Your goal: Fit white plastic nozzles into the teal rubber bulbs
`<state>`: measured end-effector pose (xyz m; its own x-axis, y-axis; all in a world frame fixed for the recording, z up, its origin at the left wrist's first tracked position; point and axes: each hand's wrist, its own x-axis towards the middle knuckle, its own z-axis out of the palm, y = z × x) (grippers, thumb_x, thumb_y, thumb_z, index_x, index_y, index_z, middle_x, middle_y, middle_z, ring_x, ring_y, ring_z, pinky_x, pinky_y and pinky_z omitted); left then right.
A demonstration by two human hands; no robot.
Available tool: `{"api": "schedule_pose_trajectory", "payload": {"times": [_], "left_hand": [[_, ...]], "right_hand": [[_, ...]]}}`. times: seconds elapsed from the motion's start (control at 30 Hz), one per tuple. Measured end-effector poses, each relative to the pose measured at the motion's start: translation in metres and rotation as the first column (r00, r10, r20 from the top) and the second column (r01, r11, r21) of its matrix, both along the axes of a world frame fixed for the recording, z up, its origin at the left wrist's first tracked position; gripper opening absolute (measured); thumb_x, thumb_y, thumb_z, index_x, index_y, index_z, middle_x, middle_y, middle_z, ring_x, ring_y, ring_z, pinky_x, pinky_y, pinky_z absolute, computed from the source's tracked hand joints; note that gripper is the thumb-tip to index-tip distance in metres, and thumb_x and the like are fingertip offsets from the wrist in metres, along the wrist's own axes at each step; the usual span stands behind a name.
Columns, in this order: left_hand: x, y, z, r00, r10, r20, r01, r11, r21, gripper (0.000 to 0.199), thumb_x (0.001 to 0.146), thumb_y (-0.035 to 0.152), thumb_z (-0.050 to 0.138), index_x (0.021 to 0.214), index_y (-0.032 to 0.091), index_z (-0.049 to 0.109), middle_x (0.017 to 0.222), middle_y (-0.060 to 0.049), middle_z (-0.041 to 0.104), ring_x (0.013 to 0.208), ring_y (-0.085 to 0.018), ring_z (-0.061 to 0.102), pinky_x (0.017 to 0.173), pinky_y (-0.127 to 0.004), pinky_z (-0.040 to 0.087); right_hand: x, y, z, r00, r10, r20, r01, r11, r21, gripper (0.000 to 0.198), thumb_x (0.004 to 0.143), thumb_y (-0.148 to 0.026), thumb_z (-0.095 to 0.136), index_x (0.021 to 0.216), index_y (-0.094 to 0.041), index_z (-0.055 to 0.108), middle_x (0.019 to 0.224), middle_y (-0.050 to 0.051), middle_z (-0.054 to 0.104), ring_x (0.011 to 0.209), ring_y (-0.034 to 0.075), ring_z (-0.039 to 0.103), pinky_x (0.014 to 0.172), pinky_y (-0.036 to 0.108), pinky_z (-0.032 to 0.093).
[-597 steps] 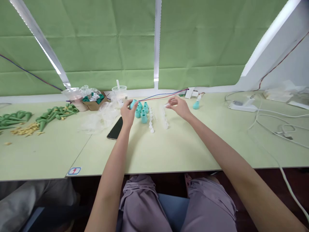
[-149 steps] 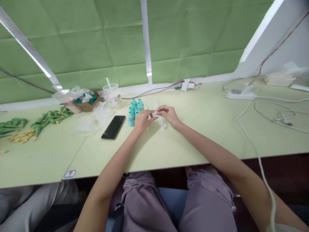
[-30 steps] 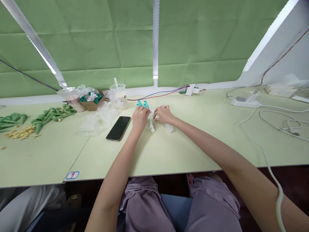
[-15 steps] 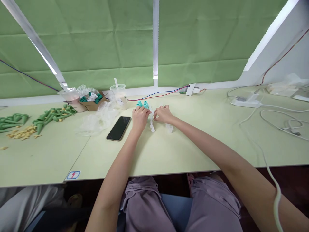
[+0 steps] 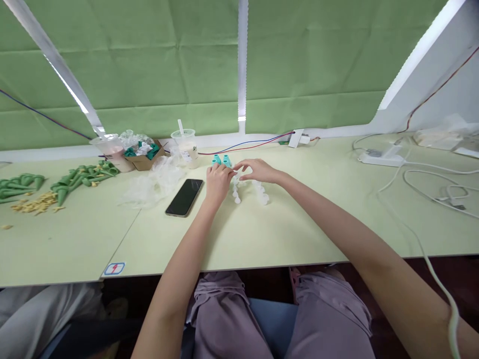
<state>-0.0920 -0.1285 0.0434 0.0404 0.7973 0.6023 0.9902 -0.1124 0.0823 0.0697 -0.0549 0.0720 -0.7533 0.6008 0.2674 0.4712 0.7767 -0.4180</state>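
My left hand is closed, its fingers curled down just in front of some small turquoise nozzle-like pieces. What its fingertips hold is too small to make out. My right hand comes in from the right, its index finger reaching to the left fingertips and its thumb apart below. Nothing shows in the gap between that thumb and finger. Under the hands, a short row of small white round pieces lies on the table. A second group of translucent white pieces lies below the right hand.
A black phone lies left of my forearm, near crumpled clear plastic. Two drink cups and a cardboard box stand behind. Green cone-like parts are piled far left. A power strip with white cables sits right.
My right hand has lifted slightly and its index finger has stretched toward the left fingertips. More of the translucent white pieces now shows below it. My left hand has hardly moved.
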Motion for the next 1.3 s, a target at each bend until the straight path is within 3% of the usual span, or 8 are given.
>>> {"api": "schedule_pose_trajectory", "payload": {"times": [0.07, 0.27, 0.4, 0.53, 0.7, 0.93, 1.07, 1.3], "left_hand": [[0.001, 0.0, -0.001, 1.0, -0.007, -0.007, 0.007, 1.0, -0.01, 0.03, 0.091, 0.036, 0.047, 0.085, 0.019, 0.069, 0.086, -0.009, 0.069, 0.093, -0.026, 0.054, 0.079, -0.037, 0.032], [0.002, -0.002, -0.003, 0.996, -0.07, -0.056, 0.07, 0.998, -0.002, 0.029, 0.092, 0.036, 0.045, 0.082, 0.019, 0.067, 0.086, -0.009, 0.069, 0.093, -0.026, 0.055, 0.08, -0.038, 0.031], [-0.005, -0.005, 0.005, 0.999, -0.043, 0.021, 0.04, 0.993, 0.106, 0.029, 0.093, 0.038, 0.044, 0.084, 0.021, 0.066, 0.087, -0.007, 0.069, 0.09, -0.024, 0.055, 0.081, -0.037, 0.031], [-0.014, -0.005, 0.013, 0.99, 0.02, 0.138, -0.048, 0.978, 0.203, 0.031, 0.094, 0.039, 0.042, 0.083, 0.021, 0.065, 0.085, -0.005, 0.068, 0.089, -0.022, 0.054, 0.081, -0.036, 0.031], [-0.016, -0.003, 0.011, 0.991, 0.038, 0.131, -0.061, 0.983, 0.176, 0.031, 0.094, 0.038, 0.042, 0.08, 0.021, 0.064, 0.084, -0.006, 0.068, 0.089, -0.023, 0.054, 0.081, -0.036, 0.031], [-0.017, -0.001, 0.007, 0.995, 0.056, 0.085, -0.069, 0.984, 0.165, 0.034, 0.095, 0.036, 0.039, 0.076, 0.02, 0.063, 0.082, -0.007, 0.068, 0.089, -0.024, 0.054, 0.081, -0.038, 0.03], [-0.022, 0.0, 0.005, 0.993, 0.06, 0.102, -0.078, 0.981, 0.18, 0.033, 0.094, 0.035, 0.04, 0.077, 0.02, 0.064, 0.083, -0.007, 0.068, 0.089, -0.024, 0.054, 0.081, -0.038, 0.03], [-0.026, 0.002, 0.003, 0.991, 0.083, 0.109, -0.101, 0.98, 0.171, 0.034, 0.094, 0.036, 0.04, 0.075, 0.021, 0.063, 0.081, -0.007, 0.067, 0.088, -0.023, 0.054, 0.082, -0.038, 0.031]], "right_hand": [[0.001, -0.006, 0.0, 0.999, 0.043, -0.03, -0.044, 0.998, -0.035, 0.043, 0.073, -0.029, 0.071, 0.115, -0.026, 0.062, 0.112, -0.001, 0.069, 0.095, 0.017, 0.064, 0.086, 0.03, 0.04], [-0.002, -0.012, -0.008, 0.994, -0.048, -0.099, 0.043, 0.997, -0.057, 0.039, 0.078, -0.025, 0.066, 0.116, -0.025, 0.059, 0.092, -0.002, 0.074, 0.088, 0.017, 0.067, 0.084, 0.031, 0.042], [0.005, -0.005, -0.01, 0.991, -0.091, -0.095, 0.078, 0.988, -0.134, 0.015, 0.076, -0.025, 0.067, 0.091, -0.023, 0.067, 0.086, -0.003, 0.074, 0.088, 0.015, 0.067, 0.083, 0.028, 0.041], [0.013, 0.001, -0.01, 0.992, -0.122, -0.032, 0.114, 0.978, -0.173, 0.009, 0.073, -0.03, 0.07, 0.078, -0.023, 0.069, 0.087, -0.003, 0.073, 0.09, 0.016, 0.065, 0.087, 0.031, 0.037], [0.018, 0.004, -0.01, 0.988, -0.139, -0.071, 0.129, 0.982, -0.135, 0.014, 0.072, -0.034, 0.07, 0.08, -0.023, 0.07, 0.096, -0.001, 0.071, 0.085, 0.016, 0.059, 0.084, 0.032, 0.037], [0.019, -0.034, -0.003, 0.993, 0.061, -0.104, -0.087, 0.959, -0.271, 0.012, 0.074, -0.03, 0.066, 0.082, -0.021, 0.07, 0.086, -0.002, 0.073, 0.077, 0.013, 0.062, 0.072, 0.025, 0.04], [0.017, -0.064, -0.008, 0.971, 0.24, -0.017, -0.238, 0.949, -0.207, 0.008, 0.077, -0.027, 0.064, 0.08, -0.021, 0.069, 0.078, -0.003, 0.073, 0.073, 0.013, 0.065, 0.074, 0.025, 0.039], [0.014, -0.071, -0.028, 0.959, 0.281, -0.031, -0.283, 0.955, -0.093, 0.01, 0.08, -0.017, 0.057, 0.086, -0.02, 0.065, 0.082, -0.003, 0.073, 0.073, 0.012, 0.066, 0.078, 0.026, 0.038]]}}
